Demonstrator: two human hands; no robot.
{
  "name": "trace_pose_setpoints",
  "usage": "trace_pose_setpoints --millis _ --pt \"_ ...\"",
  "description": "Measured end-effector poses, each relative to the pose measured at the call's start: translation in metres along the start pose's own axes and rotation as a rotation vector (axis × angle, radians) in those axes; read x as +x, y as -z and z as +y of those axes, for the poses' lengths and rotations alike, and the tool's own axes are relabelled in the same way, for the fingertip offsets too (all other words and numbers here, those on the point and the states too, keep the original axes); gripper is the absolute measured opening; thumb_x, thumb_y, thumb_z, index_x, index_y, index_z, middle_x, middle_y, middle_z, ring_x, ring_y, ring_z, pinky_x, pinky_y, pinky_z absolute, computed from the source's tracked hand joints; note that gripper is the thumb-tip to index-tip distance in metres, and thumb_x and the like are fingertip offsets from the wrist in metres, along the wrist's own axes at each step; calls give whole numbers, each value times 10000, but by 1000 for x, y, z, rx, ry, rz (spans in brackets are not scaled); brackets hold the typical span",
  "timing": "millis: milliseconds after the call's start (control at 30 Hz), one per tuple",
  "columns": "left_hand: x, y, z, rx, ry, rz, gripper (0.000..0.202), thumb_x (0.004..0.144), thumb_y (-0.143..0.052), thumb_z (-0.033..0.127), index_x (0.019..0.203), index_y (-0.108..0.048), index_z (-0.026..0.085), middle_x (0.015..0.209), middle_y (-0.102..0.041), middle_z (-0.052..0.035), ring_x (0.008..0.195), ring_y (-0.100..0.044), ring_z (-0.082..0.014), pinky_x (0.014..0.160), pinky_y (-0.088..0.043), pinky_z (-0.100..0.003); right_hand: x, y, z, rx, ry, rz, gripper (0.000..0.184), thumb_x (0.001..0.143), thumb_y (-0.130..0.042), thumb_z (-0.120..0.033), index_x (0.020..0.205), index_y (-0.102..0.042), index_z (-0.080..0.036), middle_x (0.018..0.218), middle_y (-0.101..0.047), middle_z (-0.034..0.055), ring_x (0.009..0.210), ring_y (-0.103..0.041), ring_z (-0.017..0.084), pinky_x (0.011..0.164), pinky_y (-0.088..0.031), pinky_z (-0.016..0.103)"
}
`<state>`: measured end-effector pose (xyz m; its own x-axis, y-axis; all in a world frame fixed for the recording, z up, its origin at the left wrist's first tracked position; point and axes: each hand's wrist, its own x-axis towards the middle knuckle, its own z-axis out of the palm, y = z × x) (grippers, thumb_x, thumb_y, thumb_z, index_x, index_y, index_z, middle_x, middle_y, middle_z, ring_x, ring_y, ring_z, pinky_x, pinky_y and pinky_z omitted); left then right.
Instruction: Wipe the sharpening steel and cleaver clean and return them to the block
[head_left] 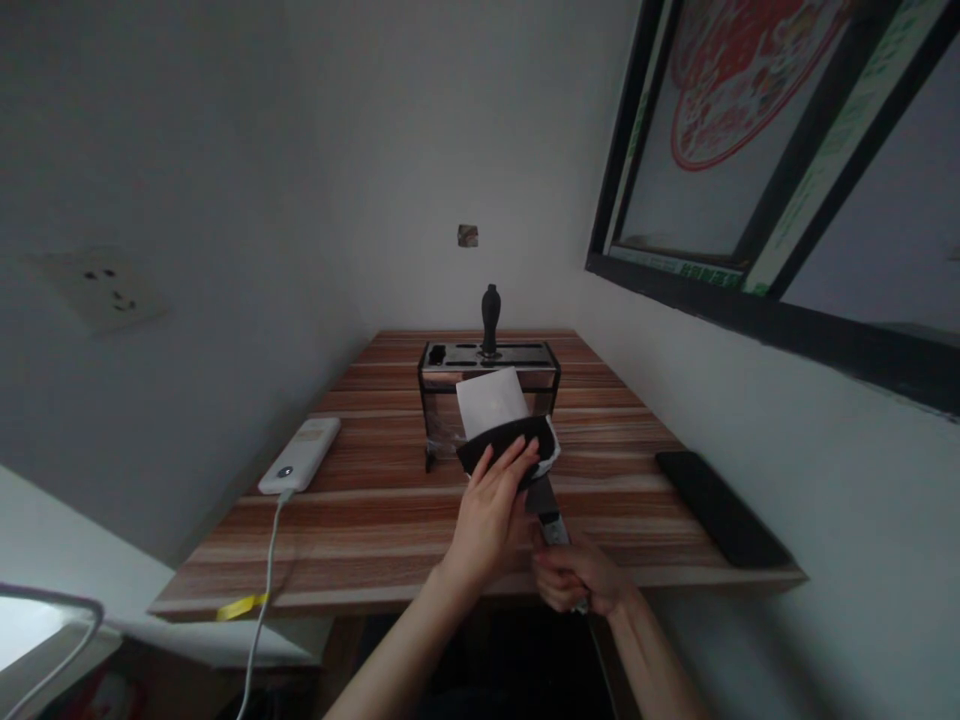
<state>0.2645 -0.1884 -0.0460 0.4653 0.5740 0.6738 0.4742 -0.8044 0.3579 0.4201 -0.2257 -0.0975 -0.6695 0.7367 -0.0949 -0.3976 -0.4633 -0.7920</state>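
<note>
My right hand point(574, 575) is closed around the grey handle of a knife point(553, 530), near the table's front edge. Its dark blade runs up and left behind a black cloth-like piece point(499, 438) with a white edge. The fingers of my left hand point(495, 500) lie over that black piece and press it; the thumb is hidden. Beyond it sticks out a flat, pale square point(493, 402); I cannot tell whether this is the blade's bright face or a sheet. Just behind stands a knife block point(487, 355), with a black handle point(490, 315) upright in its top.
A white power bank point(301, 455) with a cable point(268, 570) lies on the wood-grain table point(360, 520) at left. At right is a black phone point(720, 508). Walls enclose the table's back and sides. A yellow strip point(241, 606) marks the front edge.
</note>
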Motion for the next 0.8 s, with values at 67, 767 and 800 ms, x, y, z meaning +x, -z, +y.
trace_pose_setpoints --millis 67,767,800 --pt "8 6 -4 19 -7 13 468 894 -328 55 1342 -343 190 1388 -473 -75 1347 -329 -152 1131 -212 -450 0 0 -1 11 4 -16 268 732 -678 -312 754 -430 -215 345 -298 -163 252 -138 18 306 -139 159" --pt "65 31 -33 104 1 203 438 926 -325 93 1353 -350 188 1396 -465 -68 1354 -316 -158 1140 -191 -445 -2 -3 -2 -12 14 -52 311 764 -662 -315 734 -364 -231 355 -291 -171 260 -130 13 320 -157 136" --pt "62 29 -30 103 0 190 440 926 -326 94 1354 -348 193 1397 -464 -67 1354 -316 -158 1139 -194 -446 -2 -3 -2 -14 12 -42 316 757 -669 -326 740 -368 -232 353 -290 -171 260 -129 14 321 -158 138"
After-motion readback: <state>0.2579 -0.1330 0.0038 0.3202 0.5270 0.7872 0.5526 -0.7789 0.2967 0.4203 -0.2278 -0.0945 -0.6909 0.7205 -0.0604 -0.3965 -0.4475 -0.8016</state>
